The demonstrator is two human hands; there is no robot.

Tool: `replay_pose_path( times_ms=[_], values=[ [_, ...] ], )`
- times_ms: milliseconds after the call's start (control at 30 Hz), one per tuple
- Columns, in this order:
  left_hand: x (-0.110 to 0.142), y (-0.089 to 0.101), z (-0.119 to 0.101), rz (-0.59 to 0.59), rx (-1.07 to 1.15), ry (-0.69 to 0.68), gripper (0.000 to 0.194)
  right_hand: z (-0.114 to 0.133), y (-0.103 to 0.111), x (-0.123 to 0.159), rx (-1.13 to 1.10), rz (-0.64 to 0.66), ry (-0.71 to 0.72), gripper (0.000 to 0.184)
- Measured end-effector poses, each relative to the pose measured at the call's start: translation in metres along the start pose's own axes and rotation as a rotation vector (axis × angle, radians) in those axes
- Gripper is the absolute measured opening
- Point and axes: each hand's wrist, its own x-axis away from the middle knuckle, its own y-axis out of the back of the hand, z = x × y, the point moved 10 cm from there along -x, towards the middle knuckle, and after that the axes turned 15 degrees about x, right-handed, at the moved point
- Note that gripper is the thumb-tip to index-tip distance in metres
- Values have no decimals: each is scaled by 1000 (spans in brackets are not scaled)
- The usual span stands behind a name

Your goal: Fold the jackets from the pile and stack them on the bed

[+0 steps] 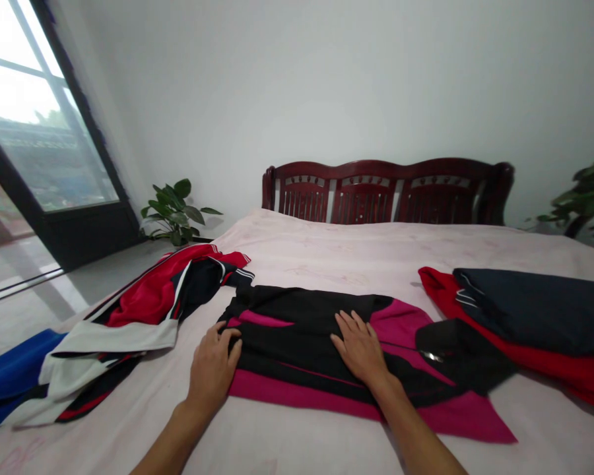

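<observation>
Facing a white wall (297, 86) and a double bed (327, 257), head-cam view shows a person at work on pale pink bedding, hands low in frame. Dark red wooden headboard (386, 194) w/ slatted panels stands against wall. Tall glass door (44, 138) w/ black frame sits far left, bright daylight beyond, floor running alongside bed.

Black-and-magenta zip jacket (297, 349) lies flat mid-bed, between two other clothing piles. To its left, a rumpled red, black and white track jacket (153, 297) sprawls near bed's edge, blue cloth (14, 376) beneath its lower end. To its right, a dark navy garment (525, 310) rests on a red garment (475, 330), both just apart from the jacket. Leafy green plant (175, 214) stands on floor by headboard end of bed, L side of view; second plant (581, 198) shows at R edge.

Person's right hand (359, 346) is spread, fingers apart, palm pressed down on jacket's centre, close to its zip. Left hand (212, 366) sits at jacket's left edge, fingers curled over black cloth; can't tell if it's pinching the fabric. Small silver zip pull (431, 356) catches light on black panel, R of right hand.
</observation>
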Motion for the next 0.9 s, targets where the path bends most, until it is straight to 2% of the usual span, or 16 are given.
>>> replay_pose_path(
  times_ms=[100,233,300,400,467,533,567,633,733,833,900],
  values=[
    [-4,1,23,18,71,97,25,-4,9,2,-7,-89,-22,51],
    [-3,4,36,57,138,157,24,4,49,15,-89,-302,19,41],
    [-2,8,36,30,143,169,24,25,70,25,-197,-330,127,31],
    [0,15,33,-41,136,167,32,74,88,42,-331,-244,336,21],
    [1,21,32,-88,117,178,41,102,90,52,-361,-187,417,21],
    [3,25,33,-117,101,196,47,118,85,56,-368,-151,437,23],
    [3,27,34,-123,95,206,47,122,81,57,-373,-138,437,18],
    [4,29,36,-119,91,225,42,125,74,56,-394,-132,428,6],
    [3,29,39,-85,83,242,30,121,73,56,-447,-172,430,8],
    [1,28,42,-57,148,259,30,120,80,60,-490,-226,462,9],
    [1,28,47,-44,280,304,33,123,84,63,-511,-235,487,8]
  ],
)
